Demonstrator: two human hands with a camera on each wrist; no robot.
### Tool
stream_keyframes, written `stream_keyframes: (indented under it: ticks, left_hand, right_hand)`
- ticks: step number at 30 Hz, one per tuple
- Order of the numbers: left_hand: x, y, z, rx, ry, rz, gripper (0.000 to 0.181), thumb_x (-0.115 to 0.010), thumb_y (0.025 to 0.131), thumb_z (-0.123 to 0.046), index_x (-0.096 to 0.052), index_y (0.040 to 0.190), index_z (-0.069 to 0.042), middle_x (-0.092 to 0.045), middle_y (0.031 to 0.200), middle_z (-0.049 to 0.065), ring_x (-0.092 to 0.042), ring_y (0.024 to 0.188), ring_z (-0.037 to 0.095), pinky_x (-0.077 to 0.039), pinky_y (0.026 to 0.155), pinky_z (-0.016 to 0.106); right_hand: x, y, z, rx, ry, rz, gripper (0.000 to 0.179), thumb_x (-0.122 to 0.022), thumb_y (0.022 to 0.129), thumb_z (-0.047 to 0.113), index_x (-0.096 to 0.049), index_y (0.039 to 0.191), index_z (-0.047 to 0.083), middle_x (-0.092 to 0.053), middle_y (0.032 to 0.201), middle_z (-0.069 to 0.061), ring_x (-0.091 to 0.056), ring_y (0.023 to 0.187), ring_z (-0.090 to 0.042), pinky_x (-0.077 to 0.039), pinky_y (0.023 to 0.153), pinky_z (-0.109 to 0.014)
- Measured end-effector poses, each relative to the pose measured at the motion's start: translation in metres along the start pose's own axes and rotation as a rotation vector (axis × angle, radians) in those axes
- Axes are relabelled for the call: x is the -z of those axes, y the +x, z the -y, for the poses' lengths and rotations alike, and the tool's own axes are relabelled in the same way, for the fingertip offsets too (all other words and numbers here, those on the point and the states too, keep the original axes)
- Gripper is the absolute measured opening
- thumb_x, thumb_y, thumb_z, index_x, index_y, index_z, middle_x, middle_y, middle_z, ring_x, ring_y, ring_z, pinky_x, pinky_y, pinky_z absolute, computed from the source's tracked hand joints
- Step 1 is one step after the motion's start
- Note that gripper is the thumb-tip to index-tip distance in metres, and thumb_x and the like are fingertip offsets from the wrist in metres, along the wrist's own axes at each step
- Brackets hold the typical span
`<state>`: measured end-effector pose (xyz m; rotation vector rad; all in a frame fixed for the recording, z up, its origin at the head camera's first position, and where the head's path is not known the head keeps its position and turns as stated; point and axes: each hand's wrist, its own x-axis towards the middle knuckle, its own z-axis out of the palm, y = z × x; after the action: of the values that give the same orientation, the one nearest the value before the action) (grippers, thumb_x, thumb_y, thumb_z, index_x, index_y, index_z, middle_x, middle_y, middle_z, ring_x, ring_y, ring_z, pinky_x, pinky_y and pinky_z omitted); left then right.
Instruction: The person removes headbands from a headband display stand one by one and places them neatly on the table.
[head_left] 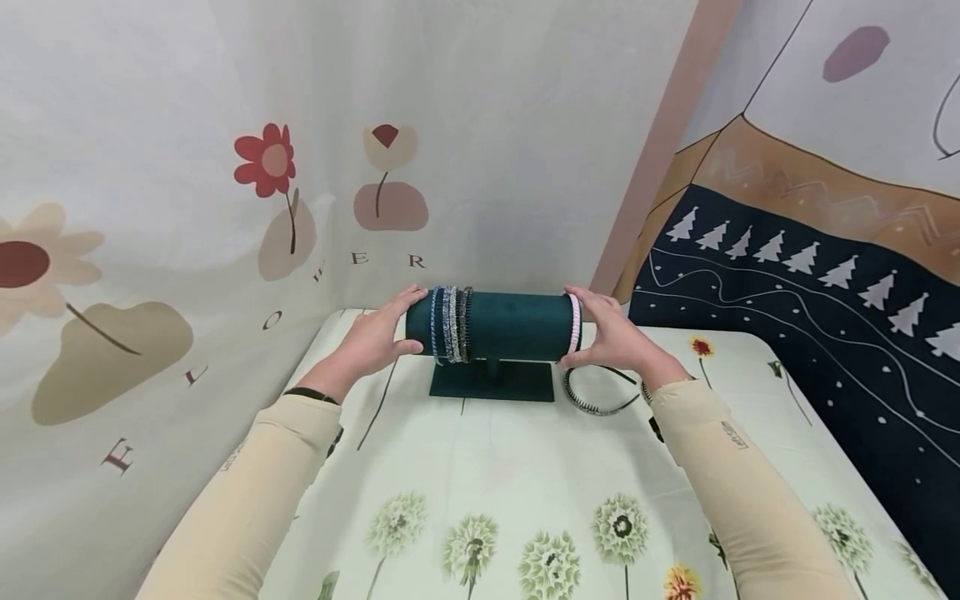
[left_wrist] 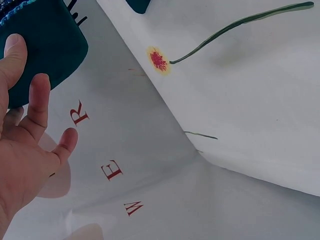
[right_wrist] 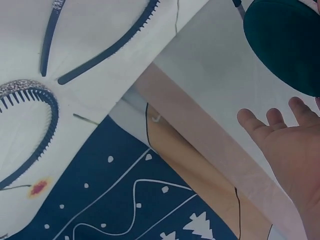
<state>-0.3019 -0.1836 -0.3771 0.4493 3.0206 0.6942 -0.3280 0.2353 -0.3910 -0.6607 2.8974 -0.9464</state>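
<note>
A dark green padded roll on a flat base forms a headband stand (head_left: 517, 327) in the head view. Several blue, silver and dark headbands (head_left: 452, 325) sit side by side round its left part. My left hand (head_left: 369, 340) grips the roll's left end, thumb in front and fingers over the top; the left wrist view shows the thumb on the green cloth (left_wrist: 55, 55). At the right end, my right hand (head_left: 618, 335) holds a pink headband (head_left: 575, 323) against the roll, thumb low and index finger high. Its other fingers spread beside the roll's round end (right_wrist: 285, 45).
A dark toothed headband (head_left: 600, 410) lies on the table right of the base. Another headband with a sparkly top (right_wrist: 52, 115) lies close by, mostly hidden under my right arm in the head view. A flower-print cloth covers the table (head_left: 510, 450); printed curtains hang behind it.
</note>
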Motion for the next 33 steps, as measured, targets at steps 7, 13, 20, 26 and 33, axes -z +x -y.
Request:
stream_keyframes:
  ticks: [7, 13, 20, 26, 33]
  left_hand:
    - [-0.001, 0.0, 0.0, -0.005, -0.007, -0.001, 0.095, -0.078, 0.099, -0.027, -0.018, 0.173, -0.029, -0.01, 0.183, 0.002, -0.033, 0.161, 0.043, -0.018, 0.128, 0.076]
    - [-0.001, 0.0, 0.001, -0.006, -0.011, -0.003, 0.095, -0.078, 0.099, -0.026, -0.018, 0.173, -0.029, -0.011, 0.183, 0.003, -0.034, 0.16, 0.044, -0.02, 0.128, 0.076]
    - [-0.001, 0.001, 0.001, -0.005, -0.015, 0.001, 0.095, -0.078, 0.1, -0.026, -0.017, 0.173, -0.029, -0.01, 0.183, 0.002, -0.034, 0.16, 0.045, -0.021, 0.127, 0.076]
    - [-0.003, 0.002, 0.004, -0.005, -0.006, 0.004, 0.096, -0.077, 0.1, -0.027, -0.016, 0.173, -0.03, -0.009, 0.183, 0.002, -0.033, 0.161, 0.044, -0.019, 0.127, 0.077]
    - [-0.004, 0.002, 0.003, -0.018, -0.01, -0.005, 0.095, -0.078, 0.1, -0.027, -0.017, 0.173, -0.029, -0.011, 0.183, 0.004, -0.033, 0.16, 0.046, -0.025, 0.127, 0.074]
  right_hand:
    - [-0.001, -0.003, 0.0, -0.019, 0.011, -0.008, 0.129, -0.1, 0.074, 0.037, -0.017, 0.172, 0.03, -0.028, 0.177, -0.008, -0.015, 0.162, -0.04, -0.028, 0.12, -0.082]
    - [-0.003, -0.005, -0.001, -0.045, 0.027, -0.013, 0.127, -0.098, 0.076, 0.038, -0.017, 0.172, 0.026, -0.028, 0.177, -0.01, -0.015, 0.162, -0.04, -0.027, 0.121, -0.082]
    - [-0.004, -0.009, -0.009, -0.084, 0.065, -0.018, 0.123, -0.095, 0.079, 0.041, -0.018, 0.172, 0.024, -0.032, 0.175, -0.013, -0.024, 0.159, -0.042, -0.027, 0.122, -0.082]
    - [-0.006, -0.014, -0.016, -0.094, 0.234, -0.035, 0.116, -0.092, 0.085, 0.037, -0.016, 0.172, 0.027, -0.034, 0.171, -0.017, -0.034, 0.157, -0.044, -0.033, 0.123, -0.076]
    - [-0.018, -0.013, -0.015, -0.085, 0.535, -0.039, 0.106, -0.088, 0.091, 0.025, -0.016, 0.17, 0.026, -0.028, 0.175, -0.016, -0.027, 0.163, -0.043, -0.025, 0.131, -0.067]
